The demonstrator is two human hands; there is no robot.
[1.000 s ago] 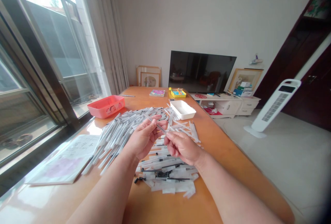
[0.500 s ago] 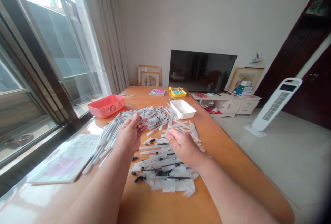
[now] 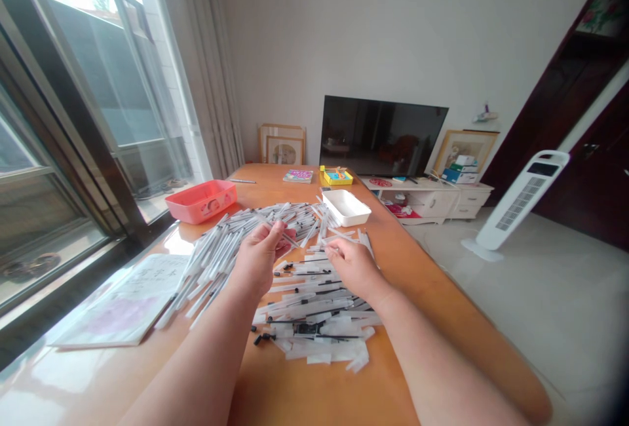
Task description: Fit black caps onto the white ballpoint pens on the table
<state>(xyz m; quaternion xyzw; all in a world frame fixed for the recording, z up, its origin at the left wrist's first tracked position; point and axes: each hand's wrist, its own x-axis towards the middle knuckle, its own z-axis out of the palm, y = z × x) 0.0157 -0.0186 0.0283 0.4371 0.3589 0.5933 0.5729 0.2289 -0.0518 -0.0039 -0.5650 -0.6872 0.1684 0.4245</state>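
A big heap of white pens (image 3: 230, 242) lies across the orange table (image 3: 304, 393). In front of it sits a smaller pile of pen parts and clear wrappers (image 3: 314, 328), with small black caps scattered about. My left hand (image 3: 260, 257) is raised just above the heap, thumb and fingers pinched on a white pen (image 3: 291, 240). My right hand (image 3: 351, 266) rests low on the loose pens to the right, its fingers curled down onto them. Whether it grips one is hidden by the fingers.
A red tray (image 3: 201, 201) stands at the back left by the window, and a white tray (image 3: 346, 207) at the back right. A printed sheet (image 3: 132, 295) lies at the left. Farther off are a yellow box (image 3: 337, 177), a book (image 3: 298, 176) and a white fan (image 3: 518, 206) on the floor.
The hands, held together on one pen a second ago, parted. My left hand kept a pen and swung left, then back. My right hand dropped to the loose pens and slid forward.
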